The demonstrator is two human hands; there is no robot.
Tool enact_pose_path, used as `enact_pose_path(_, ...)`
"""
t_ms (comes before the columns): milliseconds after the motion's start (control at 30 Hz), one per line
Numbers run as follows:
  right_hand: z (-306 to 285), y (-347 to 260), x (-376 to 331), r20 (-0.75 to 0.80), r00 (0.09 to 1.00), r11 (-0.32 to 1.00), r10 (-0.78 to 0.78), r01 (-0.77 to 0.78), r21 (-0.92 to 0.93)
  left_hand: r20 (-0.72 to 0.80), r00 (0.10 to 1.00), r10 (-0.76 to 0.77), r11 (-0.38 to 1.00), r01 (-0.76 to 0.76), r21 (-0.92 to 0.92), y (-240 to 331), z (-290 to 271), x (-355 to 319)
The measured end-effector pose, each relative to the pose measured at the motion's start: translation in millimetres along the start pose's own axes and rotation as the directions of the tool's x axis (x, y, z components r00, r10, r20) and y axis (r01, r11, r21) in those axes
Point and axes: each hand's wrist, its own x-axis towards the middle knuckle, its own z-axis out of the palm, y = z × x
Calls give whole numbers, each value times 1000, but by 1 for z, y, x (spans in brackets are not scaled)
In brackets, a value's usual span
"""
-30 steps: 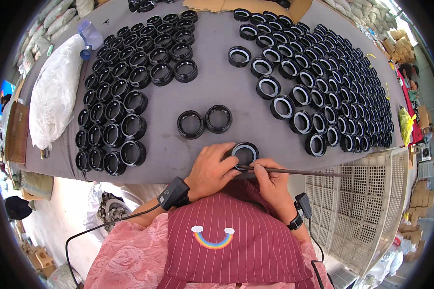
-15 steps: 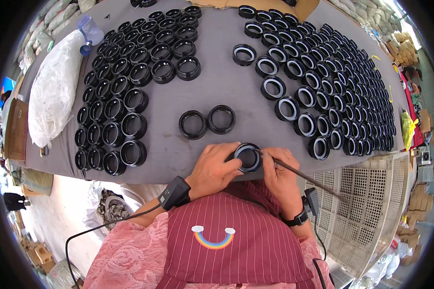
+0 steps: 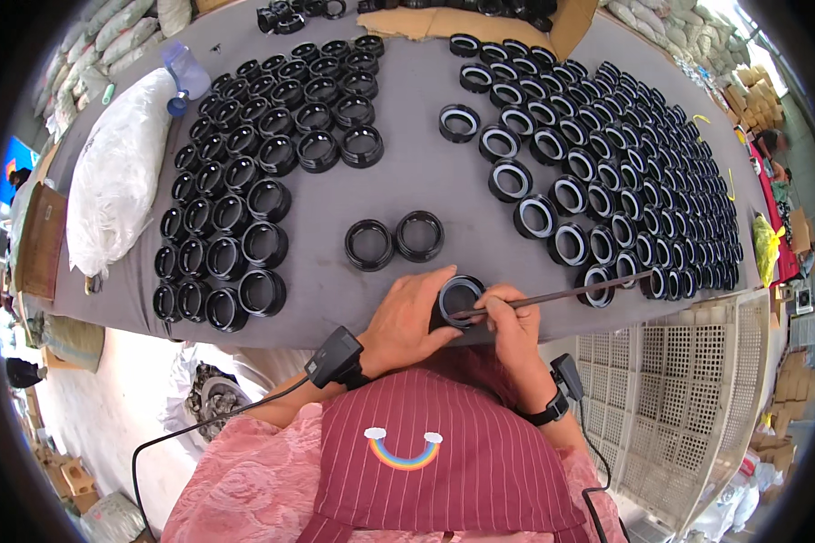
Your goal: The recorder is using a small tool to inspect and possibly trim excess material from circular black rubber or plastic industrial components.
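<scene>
My left hand (image 3: pixel 400 320) grips a black ring (image 3: pixel 460 296) at its left side, near the table's front edge. A pale grey band shows around the inside of that ring. My right hand (image 3: pixel 514 331) is closed on a long thin dark stick (image 3: pixel 561 294), pinched close to its left end. That end reaches the near rim of the ring, and its tip is too small to make out. The stick's other end points right, over the nearest rings there. Just beyond my hands, a black ring (image 3: pixel 369 245) and another black ring (image 3: pixel 419 236) lie side by side.
Rows of black rings (image 3: pixel 264 244) cover the left of the grey table (image 3: pixel 398 145). Many more rings with pale inner bands (image 3: pixel 536 217) fill the right. A white plastic bag (image 3: pixel 122 172) lies far left, cardboard (image 3: pixel 426 23) at the back. A plastic crate (image 3: pixel 666 362) stands at the lower right.
The stick has swung: its tip went from the ring's right edge to the near rim, and its far end rose. My right hand turned with it. The view shifted slightly.
</scene>
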Motion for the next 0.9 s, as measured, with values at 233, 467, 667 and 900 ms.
enact_pose_path(233,-11,8,-16,-240,970,976,-46,95,198,-61,993,-105,994,107,21,16,-25,-12)
enact_pose_path(467,-46,-21,15,-256,865,828,-432,269,-492,26,998,-64,863,42,504,11,-59,-12)
enact_pose_path(667,-45,-45,67,-96,859,476,-503,183,-860,-15,999,42,809,-25,587,-6,-55,3)
enact_pose_path(900,-25,-38,55,-57,991,700,-118,42,-713,-131,987,93,925,-37,377,-1,-38,7)
